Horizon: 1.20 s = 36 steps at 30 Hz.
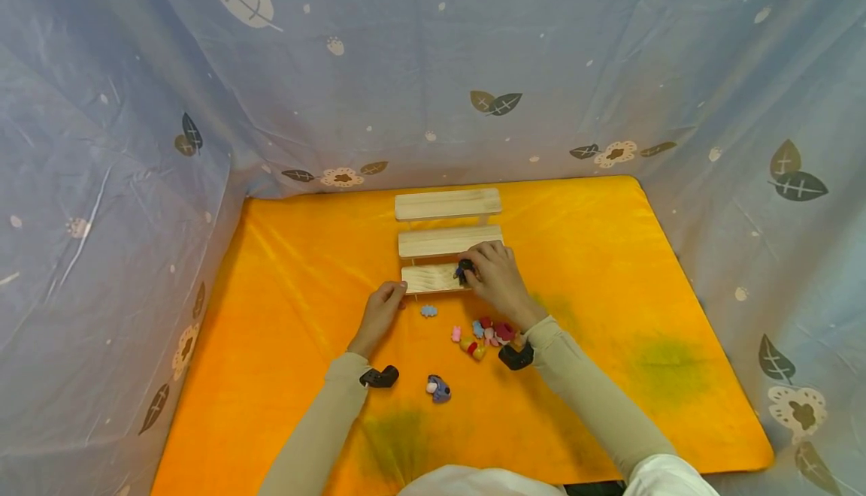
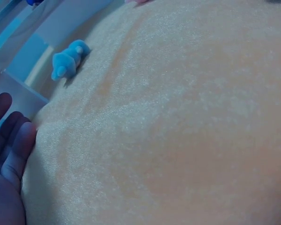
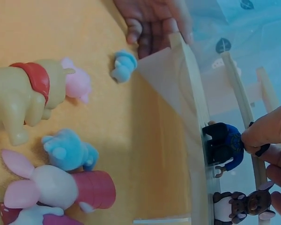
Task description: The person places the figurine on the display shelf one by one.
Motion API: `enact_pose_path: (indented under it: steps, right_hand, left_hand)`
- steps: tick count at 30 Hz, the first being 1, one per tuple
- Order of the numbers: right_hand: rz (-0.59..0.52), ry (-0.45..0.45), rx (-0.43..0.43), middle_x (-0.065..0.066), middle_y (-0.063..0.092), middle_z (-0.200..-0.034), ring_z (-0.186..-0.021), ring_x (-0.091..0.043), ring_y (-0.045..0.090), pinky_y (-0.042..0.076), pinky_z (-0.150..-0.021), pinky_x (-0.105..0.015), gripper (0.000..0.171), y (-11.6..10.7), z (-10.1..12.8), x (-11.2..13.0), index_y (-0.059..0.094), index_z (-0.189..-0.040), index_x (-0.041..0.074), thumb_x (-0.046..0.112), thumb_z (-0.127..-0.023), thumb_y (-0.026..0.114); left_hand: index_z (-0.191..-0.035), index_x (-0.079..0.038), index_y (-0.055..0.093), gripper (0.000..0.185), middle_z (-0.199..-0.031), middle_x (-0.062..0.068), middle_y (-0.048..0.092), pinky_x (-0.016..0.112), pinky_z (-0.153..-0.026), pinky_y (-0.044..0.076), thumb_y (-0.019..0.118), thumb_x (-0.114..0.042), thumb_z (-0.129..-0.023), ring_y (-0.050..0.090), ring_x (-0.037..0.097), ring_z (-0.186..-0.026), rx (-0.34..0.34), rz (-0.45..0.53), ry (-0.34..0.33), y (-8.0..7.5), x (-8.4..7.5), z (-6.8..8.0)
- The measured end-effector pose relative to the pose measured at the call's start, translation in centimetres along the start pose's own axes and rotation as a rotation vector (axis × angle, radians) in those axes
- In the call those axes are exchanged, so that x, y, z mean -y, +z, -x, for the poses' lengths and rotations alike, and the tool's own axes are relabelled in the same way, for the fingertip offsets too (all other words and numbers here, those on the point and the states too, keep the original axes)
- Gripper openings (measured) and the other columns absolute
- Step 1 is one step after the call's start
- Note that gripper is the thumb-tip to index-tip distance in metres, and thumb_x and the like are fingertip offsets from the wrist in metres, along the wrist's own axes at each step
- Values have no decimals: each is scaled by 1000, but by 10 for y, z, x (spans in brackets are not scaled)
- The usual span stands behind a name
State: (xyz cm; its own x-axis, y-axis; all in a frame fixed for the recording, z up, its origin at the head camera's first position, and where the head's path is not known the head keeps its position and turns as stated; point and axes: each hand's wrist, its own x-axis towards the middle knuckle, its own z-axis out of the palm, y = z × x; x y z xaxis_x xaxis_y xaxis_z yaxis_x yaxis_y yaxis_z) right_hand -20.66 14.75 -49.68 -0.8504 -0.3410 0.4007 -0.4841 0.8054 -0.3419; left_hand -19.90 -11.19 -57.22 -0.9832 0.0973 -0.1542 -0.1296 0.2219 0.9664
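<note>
Plain beige sleeves (image 1: 598, 398) reach both wrists, emerging from a white top (image 1: 480, 479) at six o'clock in the head view. Rounded black wrist units (image 1: 516, 357) jut out, at four o'clock of the left cuff (image 1: 348, 368) and eight o'clock of the right.

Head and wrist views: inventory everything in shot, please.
wooden stand: one, pale, on cloth
cloth: one, orange-yellow, under stand
pinched figure: one, black and blue, on front step
mouse-like figure: one, brown-and-white, beside it
lone figure: one, light blue, by stand's left end
bear: one, yellow with red, before stand
small figure: one, pink, at bear's head
second blue figure: one, blue, beside bear
larger figures: at least two, pink-and-magenta, beside second blue figure
donkey-like figure: one, purplish, frontmost
curtain: count unclear, blue-grey, around
devices: two, black, on wrists
sleeves: two, beige, on arms
left hand: one, bare, at front step's left end
right hand: one, bare, pinching figure
</note>
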Motion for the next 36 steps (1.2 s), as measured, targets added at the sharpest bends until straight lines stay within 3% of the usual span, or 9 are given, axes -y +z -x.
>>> enact_pose_path:
  steps: [7,14,17,24,31,36]
  right_hand:
    - [-24,0,6,-11,66,-115,-106,-32,52,39,-90,-49,27,-1,0,0,71,-117,8,11,-91,76]
    - [-80,31,48,-10,65,-117,-108,-32,50,37,-92,-49,31,-1,-2,-3,69,-120,8,12,-90,78]
    - [-115,45,72,-10,64,-119,-108,-31,50,35,-91,-48,34,-4,-2,-3,68,-122,7,14,-90,78]
    - [-176,34,77,-13,61,-125,-111,-34,48,33,-90,-49,39,-12,-2,-2,65,-126,5,15,-91,77]
    - [-255,48,29,-14,58,-129,-114,-34,47,31,-90,-49,38,-25,-7,2,64,-127,4,13,-92,75]
    - [-302,-25,-10,-12,62,-125,-106,-29,50,37,-90,-45,31,-30,-6,10,65,-124,5,10,-94,72]
  left_hand:
    - [-113,-4,68,36,-112,15,67,26,-82,52,55,-38,-105,62,19,-88,1,4,1,0,2,-1]
    - [-113,-4,67,38,-111,18,67,30,-84,51,55,-38,-105,63,26,-90,6,2,3,-1,-3,0]
    - [-110,-5,68,39,-103,16,66,29,-81,49,55,-41,-105,60,20,-86,-5,-11,4,0,3,-2]
    - [-109,-8,67,42,-92,12,64,31,-81,45,54,-47,-104,57,21,-84,9,-20,-11,-1,6,0]
    - [-111,-6,67,40,-102,17,64,31,-84,47,54,-43,-105,59,24,-87,2,4,-17,0,4,-2]
    - [-114,-3,66,42,-112,21,64,34,-86,49,53,-42,-105,62,32,-93,-1,4,-6,1,3,-2]
